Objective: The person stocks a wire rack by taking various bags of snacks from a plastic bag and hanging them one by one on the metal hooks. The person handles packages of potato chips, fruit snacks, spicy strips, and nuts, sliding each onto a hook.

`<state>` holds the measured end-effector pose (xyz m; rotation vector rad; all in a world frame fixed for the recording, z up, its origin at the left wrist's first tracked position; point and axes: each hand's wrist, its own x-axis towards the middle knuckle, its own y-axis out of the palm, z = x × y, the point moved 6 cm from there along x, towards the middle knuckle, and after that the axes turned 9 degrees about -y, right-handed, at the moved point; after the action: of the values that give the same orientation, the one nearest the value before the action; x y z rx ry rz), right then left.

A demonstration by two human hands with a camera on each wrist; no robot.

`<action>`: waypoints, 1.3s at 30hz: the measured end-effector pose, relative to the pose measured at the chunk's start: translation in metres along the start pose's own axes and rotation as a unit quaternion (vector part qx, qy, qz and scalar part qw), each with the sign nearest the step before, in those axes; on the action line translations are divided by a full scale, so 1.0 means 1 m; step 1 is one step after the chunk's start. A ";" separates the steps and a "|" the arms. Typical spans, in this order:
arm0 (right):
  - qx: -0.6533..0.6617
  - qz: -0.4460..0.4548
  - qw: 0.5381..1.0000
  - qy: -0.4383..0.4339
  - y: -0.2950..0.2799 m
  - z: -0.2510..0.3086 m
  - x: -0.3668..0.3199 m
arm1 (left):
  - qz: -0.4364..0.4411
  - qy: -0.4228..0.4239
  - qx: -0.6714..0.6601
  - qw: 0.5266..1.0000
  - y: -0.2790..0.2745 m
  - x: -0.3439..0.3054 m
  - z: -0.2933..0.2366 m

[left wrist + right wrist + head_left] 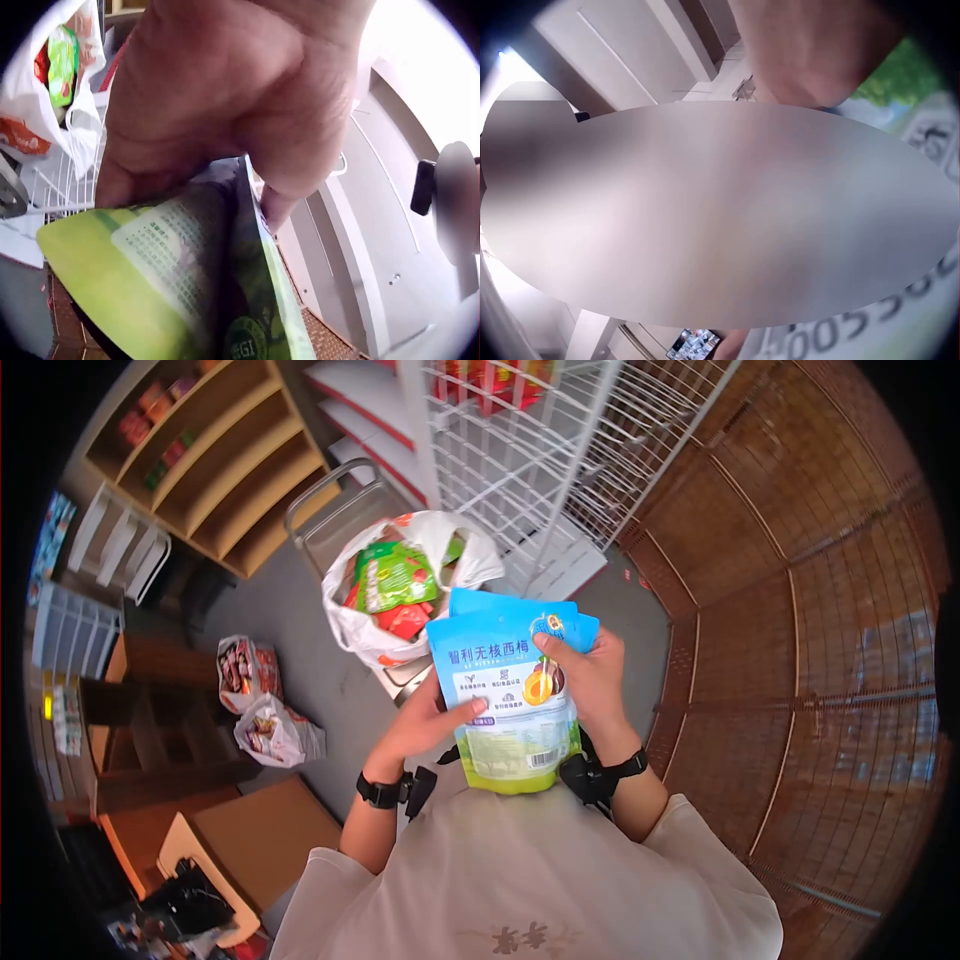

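Blue and green snack pouches (510,730), at least two overlapping, are held in front of the person's chest in the head view. The left hand (425,718) grips their left side, thumb on the printed face. At the upper right edge the right hand (592,670) pinches them, thumb on top. In the left wrist view the left hand (232,97) is above the green lower part of the pouches (172,262), which spread apart there. The right wrist view is mostly blurred; part of the right hand (817,52) and large printed digits on a pouch (840,334) show.
A white bag (345,605) of green and red packets stands on a cart (340,510) just beyond the hands. Two more filled bags (280,730) sit on the floor at left. White wire racks (510,470) rise ahead, wooden shelves (215,460) upper left, brown mesh panels (780,640) at right.
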<state>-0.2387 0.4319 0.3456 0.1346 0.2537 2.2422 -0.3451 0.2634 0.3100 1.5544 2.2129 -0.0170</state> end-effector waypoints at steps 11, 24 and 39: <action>-0.017 -0.072 0.996 -0.056 -0.215 0.046 -0.020 | 0.042 0.031 0.054 0.997 0.192 0.139 0.006; 0.048 0.127 0.979 -0.151 -0.374 0.146 0.003 | 0.480 0.121 -0.251 0.832 0.403 0.290 0.017; -0.060 0.107 0.992 0.043 -0.387 0.120 0.155 | 0.259 -0.166 -0.293 0.905 0.383 0.352 -0.003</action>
<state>-0.0228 0.8066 0.3755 0.0006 0.1542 2.4724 -0.0996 0.7208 0.2779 1.5762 1.3169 0.4641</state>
